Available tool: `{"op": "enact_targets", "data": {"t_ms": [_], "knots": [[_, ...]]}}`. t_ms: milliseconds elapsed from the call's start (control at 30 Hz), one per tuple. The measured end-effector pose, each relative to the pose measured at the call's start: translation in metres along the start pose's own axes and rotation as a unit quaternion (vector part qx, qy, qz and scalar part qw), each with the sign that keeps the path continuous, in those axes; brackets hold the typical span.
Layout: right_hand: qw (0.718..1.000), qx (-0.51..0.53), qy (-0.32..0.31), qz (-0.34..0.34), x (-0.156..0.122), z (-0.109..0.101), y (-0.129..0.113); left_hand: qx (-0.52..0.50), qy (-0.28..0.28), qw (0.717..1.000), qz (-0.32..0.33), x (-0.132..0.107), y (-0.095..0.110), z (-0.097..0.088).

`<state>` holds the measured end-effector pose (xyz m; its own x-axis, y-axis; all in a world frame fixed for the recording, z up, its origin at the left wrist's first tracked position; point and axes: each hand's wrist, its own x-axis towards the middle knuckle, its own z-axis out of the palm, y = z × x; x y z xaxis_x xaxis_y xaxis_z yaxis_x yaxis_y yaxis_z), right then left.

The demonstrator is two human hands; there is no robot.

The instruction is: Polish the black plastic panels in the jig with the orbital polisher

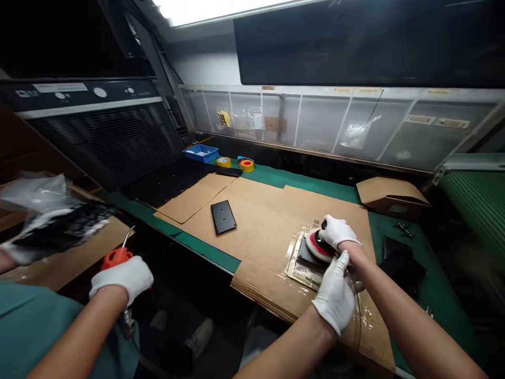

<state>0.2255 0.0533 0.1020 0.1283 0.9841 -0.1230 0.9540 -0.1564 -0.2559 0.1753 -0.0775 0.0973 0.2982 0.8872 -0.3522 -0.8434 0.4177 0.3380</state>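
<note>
My right hand [337, 231], in a white glove, is closed over the top of a small round polishing tool [319, 247] with a red and white pad. My left hand [335, 297], also gloved, grips the tool's rear end, where a clear hose [357, 310] runs off. The pad rests on a black flat panel [305, 258]. That panel lies on a sheet of clear plastic film [294, 263] over the cardboard sheet [268, 231] that covers the green bench.
A co-worker in a green shirt at the left holds an orange air gun [116, 258] in one gloved hand and a plastic bag of black parts [59, 223] in the other. A second black panel [223, 216], tape rolls [246, 165], a blue tray [201, 153] and a cardboard box [390, 197] lie on the bench.
</note>
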Motion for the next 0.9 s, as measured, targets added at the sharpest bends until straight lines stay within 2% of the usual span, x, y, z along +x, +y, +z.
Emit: {"op": "enact_targets", "data": {"t_ms": [100,167,300,367,467,567,667,767,900], "knots": [[0.998,-0.01,-0.051,0.02,0.007,-0.005,-0.002,0.039,-0.033,0.999,-0.017,-0.01,-0.004,-0.003],[0.998,-0.015,-0.066,0.005,0.009,-0.008,-0.012,0.045,-0.039,0.998,-0.007,-0.012,-0.002,-0.004],[0.996,0.006,-0.069,-0.064,0.011,-0.006,-0.042,0.037,-0.015,0.999,0.001,-0.008,0.011,-0.002],[0.995,0.016,-0.071,-0.071,0.013,-0.003,-0.05,0.031,-0.003,0.999,0.007,-0.006,0.016,-0.001],[0.997,0.012,-0.071,-0.031,0.018,-0.002,-0.042,0.031,-0.011,0.999,-0.005,-0.005,0.015,-0.001],[0.997,0.001,-0.069,0.016,0.02,-0.007,-0.018,0.046,-0.033,0.998,-0.04,-0.006,0.008,-0.003],[0.998,-0.008,-0.063,0.03,0.02,-0.012,-0.001,0.058,-0.05,0.996,-0.043,-0.006,-0.001,-0.005],[0.998,-0.006,-0.053,0.014,0.019,-0.009,-0.007,0.061,-0.047,0.996,-0.037,-0.005,-0.002,-0.008],[0.998,0.007,-0.044,-0.039,0.018,0.0,-0.032,0.072,-0.031,0.996,-0.034,-0.004,0.002,-0.018]]}}
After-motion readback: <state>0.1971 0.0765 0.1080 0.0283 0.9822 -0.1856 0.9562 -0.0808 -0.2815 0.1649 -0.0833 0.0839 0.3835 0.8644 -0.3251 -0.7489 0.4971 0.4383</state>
